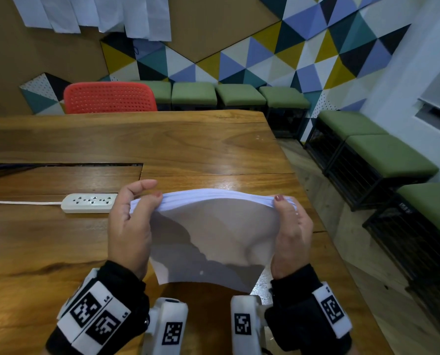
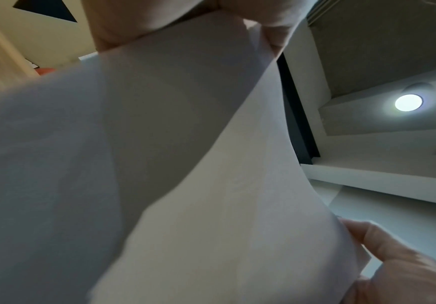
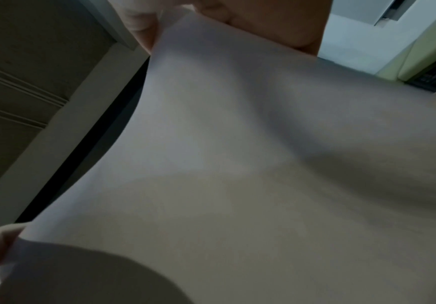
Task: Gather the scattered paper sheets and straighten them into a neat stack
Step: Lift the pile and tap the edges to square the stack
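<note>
A bundle of white paper sheets (image 1: 208, 234) stands on edge above the wooden table (image 1: 162, 147), bowed toward me. My left hand (image 1: 134, 213) grips its left side, thumb on the top edge. My right hand (image 1: 290, 226) grips the right side the same way. The top edges of the sheets lie close together but slightly fanned. In the left wrist view the paper (image 2: 159, 164) fills most of the frame, with my right hand's fingers (image 2: 393, 257) at its far edge. In the right wrist view the paper (image 3: 237, 164) fills the frame too.
A white power strip (image 1: 89, 202) with its cord lies on the table just left of my left hand. A cable slot (image 1: 60, 165) runs across the table behind it. A red chair (image 1: 110, 97) and green stools (image 1: 239, 96) stand beyond the table's far and right edges.
</note>
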Action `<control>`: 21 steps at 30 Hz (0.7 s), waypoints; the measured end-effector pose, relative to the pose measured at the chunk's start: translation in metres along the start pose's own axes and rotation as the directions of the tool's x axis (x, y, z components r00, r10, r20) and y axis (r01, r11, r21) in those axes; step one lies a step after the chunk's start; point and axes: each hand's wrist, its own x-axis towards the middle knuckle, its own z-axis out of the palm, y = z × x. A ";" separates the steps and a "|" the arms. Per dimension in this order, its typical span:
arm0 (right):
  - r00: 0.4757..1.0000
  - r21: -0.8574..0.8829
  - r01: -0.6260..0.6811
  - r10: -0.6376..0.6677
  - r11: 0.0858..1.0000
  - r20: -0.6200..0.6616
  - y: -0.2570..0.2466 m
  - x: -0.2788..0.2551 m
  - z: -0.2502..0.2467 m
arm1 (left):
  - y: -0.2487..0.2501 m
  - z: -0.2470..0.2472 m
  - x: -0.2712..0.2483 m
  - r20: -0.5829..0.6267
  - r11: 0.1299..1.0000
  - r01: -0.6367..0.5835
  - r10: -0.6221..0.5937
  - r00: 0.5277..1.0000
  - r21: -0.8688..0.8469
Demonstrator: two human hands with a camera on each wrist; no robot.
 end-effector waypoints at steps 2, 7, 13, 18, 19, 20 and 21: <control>1.000 0.010 -0.006 0.005 1.000 0.002 0.001 0.000 0.000 | -0.001 0.000 0.001 -0.012 1.000 0.008 -0.008 1.000 -0.005; 0.999 -0.034 -0.010 0.009 0.999 -0.037 0.003 0.001 -0.002 | 0.000 0.002 0.001 -0.025 1.000 -0.002 0.001 1.000 -0.021; 0.995 -0.077 0.070 -0.075 0.995 -0.069 0.000 0.001 0.001 | -0.004 -0.004 0.003 0.005 0.999 -0.035 0.035 0.999 0.006; 0.981 -0.113 0.188 -0.192 0.976 -0.033 -0.002 -0.004 -0.001 | -0.009 -0.010 -0.003 0.141 0.983 -0.185 0.183 0.973 -0.002; 0.979 -0.118 0.200 -0.203 0.973 -0.015 -0.002 -0.005 -0.001 | -0.011 -0.012 -0.004 0.140 0.980 -0.200 0.198 0.970 0.000; 0.977 -0.124 0.210 -0.212 0.970 -0.004 -0.001 -0.005 -0.002 | -0.012 -0.013 -0.003 0.139 0.978 -0.209 0.208 0.968 -0.013; 0.978 -0.124 0.209 -0.211 0.970 -0.001 0.000 -0.005 -0.002 | -0.013 -0.015 -0.002 0.133 0.978 -0.204 0.208 0.969 -0.043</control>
